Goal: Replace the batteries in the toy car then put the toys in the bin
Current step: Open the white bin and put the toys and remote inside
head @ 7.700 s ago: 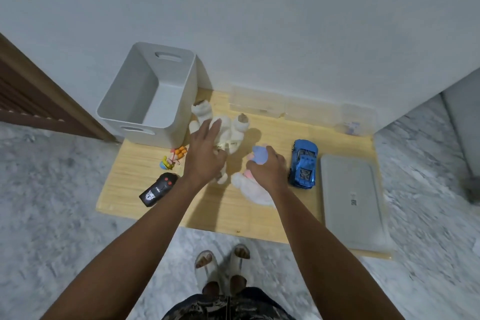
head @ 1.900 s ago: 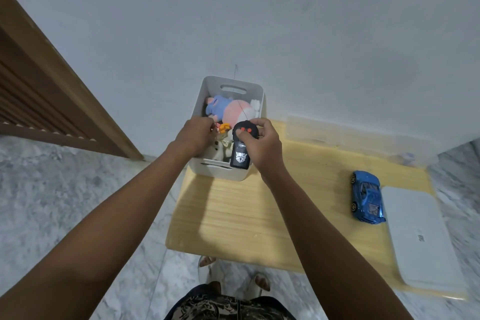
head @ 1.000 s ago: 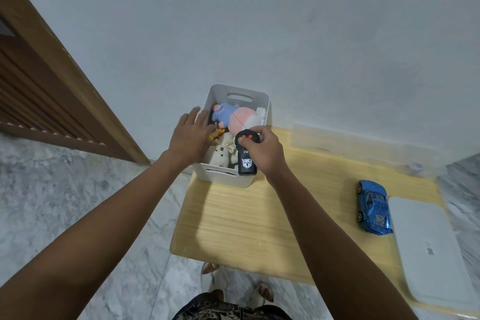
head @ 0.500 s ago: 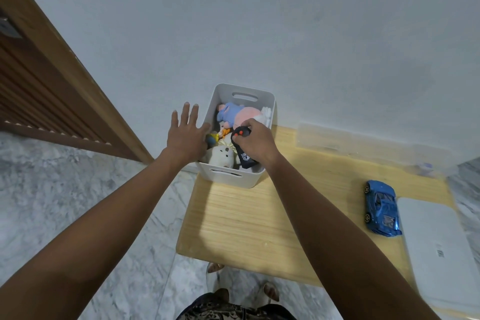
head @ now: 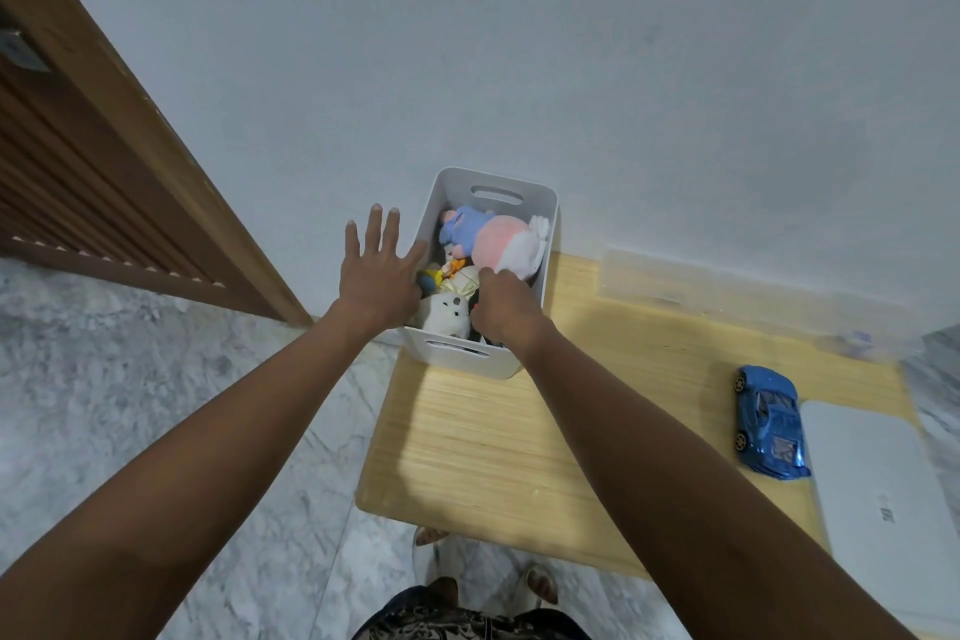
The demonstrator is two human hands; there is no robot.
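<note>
A head-worn camera looks down at a low wooden table (head: pixel 498 437) set against a pale wall. A white bin (head: pixel 540 213) with handle slots stands at the table's far left corner, and both bare arms reach forward to it.

The left hand (head: pixel 376 270) is spread flat, fingers wide and apart, hovering over the bin's left rim. It holds nothing.

The right hand (head: pixel 501 307) dips into the near right part of the bin with its fingers curled down among the toys. A sliver of something black shows just under the wrist, against the bin's near wall. Whether the fingers grip anything cannot be told, because the hand hides them.

Inside the bin, a pink and blue plush (head: pixel 491 237) lies along the far side. A white plush (head: pixel 447 314) sits at the near side, between the two hands and touching the right one. Small orange and yellow toys (head: pixel 447 270) lie in the middle, beside the left hand's thumb.

The blue car (head: pixel 769 421) stands on the table well to the right of both hands and outside the bin. Its right side sits just beside a flat white box (head: pixel 883 499). A clear container (head: pixel 727 294) lies along the wall behind it.

The person's sandalled feet (head: pixel 483 556) show on the marble floor (head: pixel 130 369) below the table edge. A wooden slatted door (head: pixel 78 172) fills the upper left.
</note>
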